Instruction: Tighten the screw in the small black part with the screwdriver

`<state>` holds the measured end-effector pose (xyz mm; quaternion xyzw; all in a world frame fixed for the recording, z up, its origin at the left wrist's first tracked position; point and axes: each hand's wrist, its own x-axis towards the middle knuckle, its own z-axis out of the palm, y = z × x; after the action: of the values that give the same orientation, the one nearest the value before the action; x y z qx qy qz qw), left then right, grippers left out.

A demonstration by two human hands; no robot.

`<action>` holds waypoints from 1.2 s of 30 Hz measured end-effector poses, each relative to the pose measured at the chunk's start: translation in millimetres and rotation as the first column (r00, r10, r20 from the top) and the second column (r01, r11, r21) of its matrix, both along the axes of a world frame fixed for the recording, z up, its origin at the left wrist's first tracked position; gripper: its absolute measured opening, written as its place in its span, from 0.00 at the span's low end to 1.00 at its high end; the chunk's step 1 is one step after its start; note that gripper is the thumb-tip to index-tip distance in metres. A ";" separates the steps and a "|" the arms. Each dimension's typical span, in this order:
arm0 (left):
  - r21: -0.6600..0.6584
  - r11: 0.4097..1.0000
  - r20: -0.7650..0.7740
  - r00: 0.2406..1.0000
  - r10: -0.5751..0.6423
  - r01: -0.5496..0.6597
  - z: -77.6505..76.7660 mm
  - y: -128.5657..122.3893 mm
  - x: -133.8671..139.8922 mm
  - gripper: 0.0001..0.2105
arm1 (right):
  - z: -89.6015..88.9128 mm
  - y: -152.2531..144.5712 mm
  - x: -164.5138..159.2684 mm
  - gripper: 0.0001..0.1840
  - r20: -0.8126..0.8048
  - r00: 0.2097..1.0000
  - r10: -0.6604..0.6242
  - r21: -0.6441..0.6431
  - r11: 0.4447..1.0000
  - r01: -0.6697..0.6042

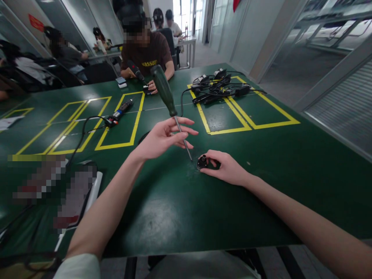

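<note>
My left hand (162, 137) holds a screwdriver by its metal shaft, between thumb and fingers, with the other fingers stretched out. The screwdriver's dark green handle (163, 90) points up and away, and its tip is low over the table, left of a small black part. That part (202, 162) is a round disc with a short upright peg on top. Gripping its edge between thumb and fingers is my right hand (225, 166). The disc is at the table surface; its underside is hidden.
The green table (279, 155) has yellow taped rectangles. A pile of black cables and adapters (223, 87) lies at the back right. On the left are a corded tool (119, 113) and two blurred devices (77, 193). Across the table a person (148, 54) handles a power drill (137, 73).
</note>
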<state>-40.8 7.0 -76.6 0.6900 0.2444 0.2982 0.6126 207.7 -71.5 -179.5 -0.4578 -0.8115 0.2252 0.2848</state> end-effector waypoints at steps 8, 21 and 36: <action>0.076 0.997 -0.022 1.000 -0.017 0.019 -1.3 -12.3 11.7 0.10 | 2.3 0.5 -1.0 0.10 -0.031 0.999 0.009 0.005 1.000 -0.009; 0.129 0.990 -0.044 0.998 -0.045 0.050 -10.0 -14.4 17.6 0.09 | 2.2 -0.6 -0.7 0.09 -0.059 0.998 0.016 0.004 1.000 -0.016; 0.147 0.987 -0.042 0.997 -0.066 0.071 -13.2 -15.8 18.5 0.09 | 2.5 -0.2 -1.3 0.12 -0.057 0.998 0.004 0.001 1.000 -0.004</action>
<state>-22.2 -8.8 -89.9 0.7470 0.2090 0.2815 0.5649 206.4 -71.7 -177.0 -0.4495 -0.8042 0.2383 0.3074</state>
